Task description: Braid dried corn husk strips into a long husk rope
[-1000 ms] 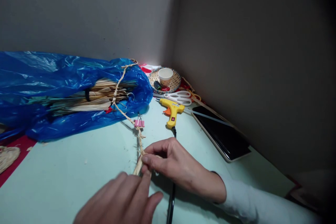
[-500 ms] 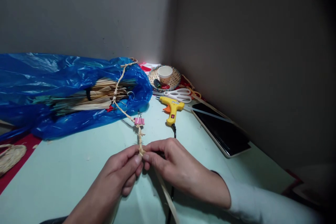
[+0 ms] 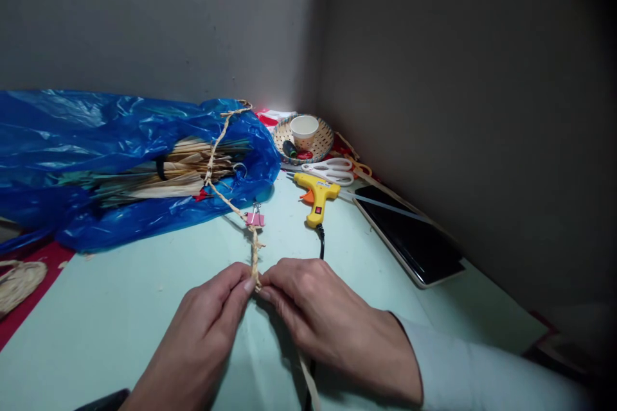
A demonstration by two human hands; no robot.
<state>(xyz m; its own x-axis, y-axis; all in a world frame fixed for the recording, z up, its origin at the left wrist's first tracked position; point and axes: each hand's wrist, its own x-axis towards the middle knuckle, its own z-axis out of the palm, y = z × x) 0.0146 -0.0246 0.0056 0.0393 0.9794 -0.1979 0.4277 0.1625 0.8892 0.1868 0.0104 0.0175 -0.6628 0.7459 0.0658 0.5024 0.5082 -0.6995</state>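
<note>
A thin braided straw cord (image 3: 255, 250) runs from the back, across the blue bag, down to my fingers. My left hand (image 3: 205, 321) pinches its near end between thumb and forefinger. From the other side my right hand (image 3: 318, 311) grips the same end, fingertips almost touching the left ones. Beyond my hands a pink binder clip (image 3: 255, 219) is clamped on the cord. A loose pale straw strip (image 3: 308, 379) trails out below my right hand toward the near edge. The exact strands between the fingertips are partly hidden.
A blue plastic bag (image 3: 144, 115) with a straw bundle (image 3: 193, 170) lies at left. A yellow glue gun (image 3: 318, 196), white scissors (image 3: 330, 171), a tablet (image 3: 409, 237) and a woven basket (image 3: 322, 151) holding a cup (image 3: 304, 128) are on the right. Walls stand behind.
Both hands have shifted slightly apart and the left fingers have uncurled somewhat beneath the cord. The right hand has turned a little more palm-down, and less of the loose strip shows.
</note>
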